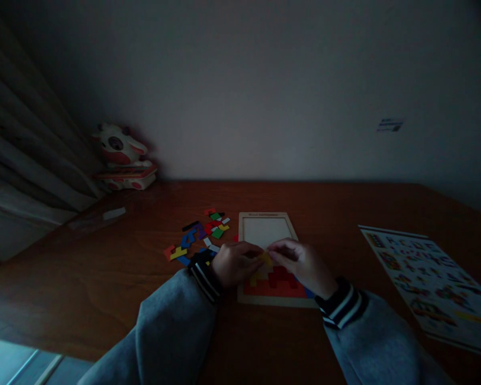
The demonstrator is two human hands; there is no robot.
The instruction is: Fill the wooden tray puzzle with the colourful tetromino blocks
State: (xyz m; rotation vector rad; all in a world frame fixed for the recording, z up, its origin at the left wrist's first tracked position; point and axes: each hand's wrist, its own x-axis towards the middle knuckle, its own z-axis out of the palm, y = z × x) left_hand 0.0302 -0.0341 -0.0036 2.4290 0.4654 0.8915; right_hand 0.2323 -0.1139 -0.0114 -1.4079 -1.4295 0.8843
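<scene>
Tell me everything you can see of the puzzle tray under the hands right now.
The puzzle tray is a pale, wood-looking rectangular frame lying flat on the brown table. Its far part shows a bare white base; the near part is filled with red, yellow and blue pieces. The left hand and right hand rest over its middle, both touching a yellow piece. Loose coloured pieces lie to its left.

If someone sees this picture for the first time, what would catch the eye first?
Probably the two hands, left hand and right hand, meeting over a yellow piece above the wooden puzzle tray at the table's centre. Next, the bright loose pieces scattered left of the tray, and the printed sheet lying on the right.
</scene>
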